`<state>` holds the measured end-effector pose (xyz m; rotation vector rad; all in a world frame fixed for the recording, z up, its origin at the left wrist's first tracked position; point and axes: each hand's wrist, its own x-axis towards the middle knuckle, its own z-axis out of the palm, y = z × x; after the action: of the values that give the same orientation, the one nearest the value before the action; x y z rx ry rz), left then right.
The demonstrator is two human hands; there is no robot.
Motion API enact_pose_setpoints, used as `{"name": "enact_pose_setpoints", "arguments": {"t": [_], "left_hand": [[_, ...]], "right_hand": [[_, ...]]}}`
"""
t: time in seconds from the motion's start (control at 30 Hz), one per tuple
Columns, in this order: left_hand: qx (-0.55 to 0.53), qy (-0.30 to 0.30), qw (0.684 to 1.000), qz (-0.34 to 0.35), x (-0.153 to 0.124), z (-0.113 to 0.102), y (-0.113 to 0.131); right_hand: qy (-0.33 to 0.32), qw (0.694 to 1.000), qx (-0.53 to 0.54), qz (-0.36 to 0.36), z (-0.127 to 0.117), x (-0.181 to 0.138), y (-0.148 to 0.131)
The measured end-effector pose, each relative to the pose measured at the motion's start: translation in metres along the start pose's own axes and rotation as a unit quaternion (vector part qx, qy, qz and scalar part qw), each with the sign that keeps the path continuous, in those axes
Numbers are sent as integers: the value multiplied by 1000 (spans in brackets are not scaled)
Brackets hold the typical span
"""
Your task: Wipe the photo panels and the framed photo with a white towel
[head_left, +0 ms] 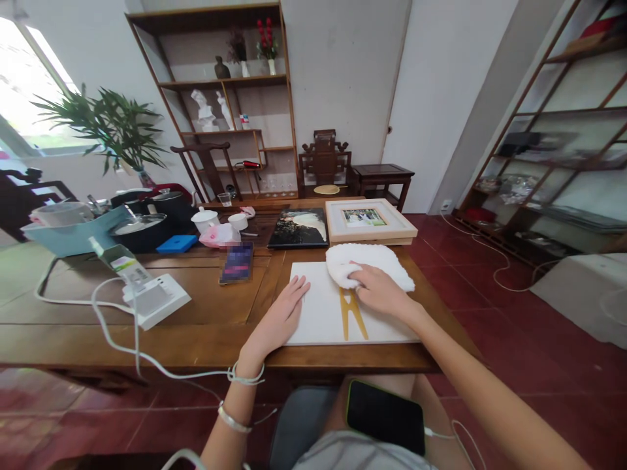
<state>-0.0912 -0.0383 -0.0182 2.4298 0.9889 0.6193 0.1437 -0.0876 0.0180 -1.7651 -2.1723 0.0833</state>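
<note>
- Brown table (210,313) is filling the middle of a room with red floor tiles (533,365); a wooden shelf (225,83) is standing against the far wall.
- White board (316,316) is lying flat at the table's near edge, showing a yellow shape (345,316) with two legs pointing toward the person.
- Left hand (287,307) is resting palm down on the board's left side, fingers stretching forward, holding nothing; its forearm is rising from below, wearing a silver bracelet (235,418).
- Right hand (382,290) is reaching in from the lower right, forearm slanting past the board's near right corner, fingers curling tightly around a bunched bit of white cloth (377,258).
- That cloth is spreading across the board's far right part and beyond its edge, its bunched end lying by the shape's far end.
- Just past the cloth, a framed picture (365,217) is lying, with a dark picture (296,228) on its left.
- On the person's lap, a phone (385,416) is resting, plugged into a white cable (439,435).
</note>
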Motion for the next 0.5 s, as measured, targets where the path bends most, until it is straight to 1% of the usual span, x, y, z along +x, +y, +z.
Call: {"name": "enact_pose_setpoints", "arguments": {"t": [0.07,0.13,0.27,0.4,0.5], "left_hand": [[-11,5,1000,-8,1,-1,1],[-21,14,1000,-17,2,-3,2],[-8,34,999,-18,4,-2,5],[23,38,999,-12,5,1,7],[26,33,999,-11,5,2,7]], "right_hand": [[2,1000,-11,-6,3,5,-10],[-1,1000,-22,-18,6,0,-21],[-16,997,-29,-64,9,-36,-40],[-28,992,11,-119,3,-75,-42],[-18,991,54,-125,-3,-85,-34]]}}
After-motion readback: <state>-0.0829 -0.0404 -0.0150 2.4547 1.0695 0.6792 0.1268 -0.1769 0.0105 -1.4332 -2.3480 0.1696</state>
